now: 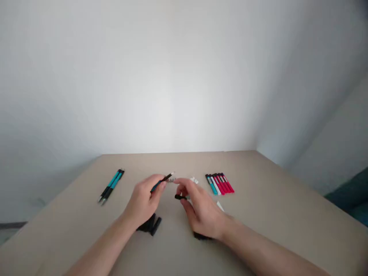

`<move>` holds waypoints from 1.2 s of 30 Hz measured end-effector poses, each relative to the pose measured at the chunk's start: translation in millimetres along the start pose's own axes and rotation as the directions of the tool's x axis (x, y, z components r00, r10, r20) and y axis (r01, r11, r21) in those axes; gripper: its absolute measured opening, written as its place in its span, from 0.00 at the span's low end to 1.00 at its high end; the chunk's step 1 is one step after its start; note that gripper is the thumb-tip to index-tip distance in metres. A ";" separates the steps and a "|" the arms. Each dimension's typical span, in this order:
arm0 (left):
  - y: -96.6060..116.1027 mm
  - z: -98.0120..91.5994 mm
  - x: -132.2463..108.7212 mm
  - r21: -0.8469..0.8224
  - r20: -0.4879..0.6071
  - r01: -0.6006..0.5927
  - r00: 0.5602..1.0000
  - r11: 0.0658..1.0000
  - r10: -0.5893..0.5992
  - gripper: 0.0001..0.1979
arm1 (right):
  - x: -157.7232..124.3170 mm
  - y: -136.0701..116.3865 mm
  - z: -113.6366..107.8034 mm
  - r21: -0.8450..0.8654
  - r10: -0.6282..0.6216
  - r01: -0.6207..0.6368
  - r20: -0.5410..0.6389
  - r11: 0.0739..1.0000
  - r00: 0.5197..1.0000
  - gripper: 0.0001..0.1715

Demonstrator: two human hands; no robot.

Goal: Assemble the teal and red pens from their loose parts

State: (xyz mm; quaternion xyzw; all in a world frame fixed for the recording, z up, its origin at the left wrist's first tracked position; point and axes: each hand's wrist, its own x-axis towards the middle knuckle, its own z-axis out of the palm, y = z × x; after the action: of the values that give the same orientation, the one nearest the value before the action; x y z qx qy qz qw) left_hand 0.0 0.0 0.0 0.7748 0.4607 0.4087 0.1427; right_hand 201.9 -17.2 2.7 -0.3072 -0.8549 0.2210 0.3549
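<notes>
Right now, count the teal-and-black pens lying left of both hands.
2. The outer pen lies nearer the left edge of the table; the inner pen lies close beside it, roughly parallel. The left hand hides neither.

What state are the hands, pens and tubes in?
Left hand: gripping.
Slim blue-and-black pen part: slanted, in left hand.
Right hand: pinching, forefinger extended.
Short black tube: pinched in right hand.
Two turquoise-and-black pens: lying side by side.
Turquoise, white and pink tubes: lying in a row.
Loose black tubes: lying, partly hidden.
</notes>
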 end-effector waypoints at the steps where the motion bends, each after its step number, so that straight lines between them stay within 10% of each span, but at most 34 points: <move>1: 0.1 -0.6 -0.6 -0.004 -0.005 0.010 1.000 1.000 -0.010 0.11 | 0.0 2.1 0.0 -0.005 0.016 -0.016 -0.031 1.000 0.999 0.34; 15: 6.0 -4.9 -2.7 0.047 0.100 0.014 0.995 0.999 -0.019 0.13 | 2.7 19.6 6.2 0.167 0.136 -0.076 -0.388 0.983 0.912 0.22; 36: 10.6 -9.4 -3.7 0.080 0.169 -0.040 0.985 0.996 0.026 0.12 | 0.8 16.5 0.9 0.279 0.191 -0.055 -0.491 0.959 0.850 0.05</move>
State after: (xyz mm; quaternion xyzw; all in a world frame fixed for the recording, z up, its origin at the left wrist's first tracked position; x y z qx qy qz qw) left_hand -1.7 -10.2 10.4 0.8193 0.4508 0.3248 0.1419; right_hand 206.9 -5.1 -7.3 -0.3613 -0.6720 0.2615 0.5912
